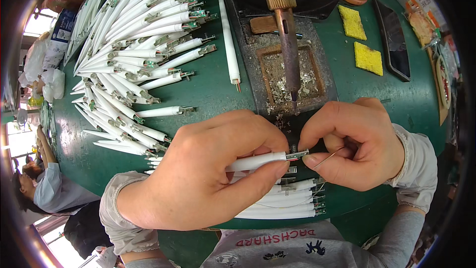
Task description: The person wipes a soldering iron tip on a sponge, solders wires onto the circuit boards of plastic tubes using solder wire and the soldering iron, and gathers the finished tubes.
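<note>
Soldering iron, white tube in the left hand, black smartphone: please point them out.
Soldering iron [289, 49], head view: metal barrel.
White tube [258, 162], head view: exposed side.
Black smartphone [392, 40], head view: upper face.

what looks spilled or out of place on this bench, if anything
Silvery crumbs litter the brown tray under the soldering iron, and some lie past the tray's near edge, so they look spilled. One white tube lies apart from the pile to its left.

the left hand [208, 168] holds a white tube [263, 161], its metal end [296, 156] toward the right hand [357, 144], which pinches a thin wire [328, 159] near that end. beyond them, a soldering iron [287, 44] points down over a crumb-strewn tray [264, 84]; more tubes [129, 59] lie left, two sponges [368, 58] and a phone [391, 39] right.
</note>
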Demonstrator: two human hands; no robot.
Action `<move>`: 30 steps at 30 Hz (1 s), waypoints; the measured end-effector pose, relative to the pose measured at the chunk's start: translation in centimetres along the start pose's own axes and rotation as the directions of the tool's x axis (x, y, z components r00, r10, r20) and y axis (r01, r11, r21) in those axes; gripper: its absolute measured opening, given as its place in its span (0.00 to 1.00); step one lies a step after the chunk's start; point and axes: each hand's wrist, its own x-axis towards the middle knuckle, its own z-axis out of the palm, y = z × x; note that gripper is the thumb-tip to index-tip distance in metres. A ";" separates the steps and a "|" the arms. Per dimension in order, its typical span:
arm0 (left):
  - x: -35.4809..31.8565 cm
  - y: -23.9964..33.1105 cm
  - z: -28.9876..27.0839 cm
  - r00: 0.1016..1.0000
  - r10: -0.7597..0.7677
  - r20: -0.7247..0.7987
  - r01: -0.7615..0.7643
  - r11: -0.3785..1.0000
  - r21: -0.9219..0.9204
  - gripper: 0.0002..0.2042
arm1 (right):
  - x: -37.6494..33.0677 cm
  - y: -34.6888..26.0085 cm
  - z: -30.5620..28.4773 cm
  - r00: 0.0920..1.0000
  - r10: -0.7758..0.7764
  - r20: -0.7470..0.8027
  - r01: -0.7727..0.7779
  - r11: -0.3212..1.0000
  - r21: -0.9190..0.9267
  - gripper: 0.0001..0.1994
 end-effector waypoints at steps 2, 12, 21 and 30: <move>0.1 -0.1 0.1 1.000 0.021 -0.008 -0.021 1.000 0.021 0.08 | 0.0 -0.1 0.1 1.000 0.014 -0.006 -0.014 1.000 -0.007 0.07; 0.2 -0.5 0.4 0.978 0.204 -0.037 -0.193 0.962 0.195 0.08 | 0.1 -0.1 0.1 0.997 0.072 0.023 -0.072 0.997 0.035 0.07; 0.2 -0.4 0.3 0.984 0.179 -0.018 -0.171 0.962 0.214 0.08 | 0.5 0.1 -0.1 0.965 0.232 0.125 -0.257 0.932 0.255 0.06; 0.5 -0.1 0.4 0.995 0.102 -0.021 -0.099 0.987 0.124 0.06 | 0.6 0.2 -0.1 0.971 0.210 0.117 -0.234 0.935 0.267 0.06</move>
